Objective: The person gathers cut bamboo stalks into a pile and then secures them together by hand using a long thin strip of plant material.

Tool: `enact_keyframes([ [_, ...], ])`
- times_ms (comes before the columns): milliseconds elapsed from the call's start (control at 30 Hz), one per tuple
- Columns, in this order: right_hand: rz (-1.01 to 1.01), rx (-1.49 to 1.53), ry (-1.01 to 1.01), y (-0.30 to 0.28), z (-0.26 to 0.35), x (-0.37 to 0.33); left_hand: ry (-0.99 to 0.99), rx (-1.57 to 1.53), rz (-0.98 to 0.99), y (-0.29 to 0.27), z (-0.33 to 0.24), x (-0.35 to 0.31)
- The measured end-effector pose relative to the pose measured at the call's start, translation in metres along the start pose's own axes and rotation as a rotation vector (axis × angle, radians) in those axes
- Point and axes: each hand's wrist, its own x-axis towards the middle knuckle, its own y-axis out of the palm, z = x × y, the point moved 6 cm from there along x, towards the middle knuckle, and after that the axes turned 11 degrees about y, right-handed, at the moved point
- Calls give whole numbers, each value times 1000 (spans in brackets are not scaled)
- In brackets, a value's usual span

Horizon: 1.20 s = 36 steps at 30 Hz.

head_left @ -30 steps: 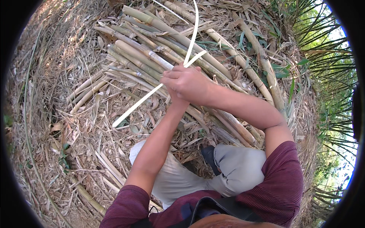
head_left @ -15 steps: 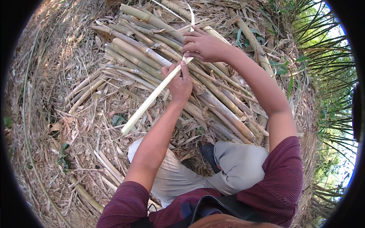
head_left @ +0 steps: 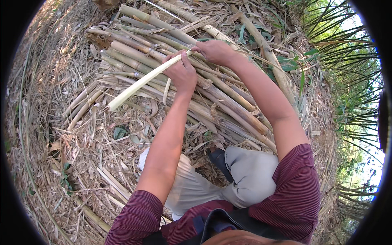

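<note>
A long, pale bamboo strip (head_left: 139, 84) runs from the lower left up to my hands. My left hand (head_left: 181, 74) is closed around it close to its upper end, with the thumb laid along the top. Right beside it, my right hand (head_left: 214, 52) has its fingers pinched on the strip's upper end. A narrow pale sliver (head_left: 166, 92) hangs below my left hand; whether it joins the strip is hidden. Both hands are above a pile of cut bamboo poles (head_left: 228, 107).
Dry leaves and shavings (head_left: 118, 143) cover the ground around the pile. A thick pole (head_left: 265, 51) lies to the right, and shorter canes (head_left: 83, 106) lie at the left. My bent leg in light trousers (head_left: 253, 171) is close to the pile's near end. Green stalks (head_left: 351, 69) stand at the far right.
Both hands have shifted, the left one up and left. The strip has swung to a flatter slant, and its thin curled end no longer rises above my right hand. The view has shifted slightly.
</note>
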Motion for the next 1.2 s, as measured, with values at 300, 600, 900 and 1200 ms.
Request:
enact_keyframes([
  [300,80,-99,163,10,30,-36,-125,63,-16,18,41,2],
  [600,150,-261,261,11,69,-64,-31,-184,378,32,33,30],
  [900,226,-296,293,20,118,-106,-66,-387,1104,35,-3,13],
  [1200,385,-596,-296,18,115,-90,-27,-576,1163,42,9,-5],
])
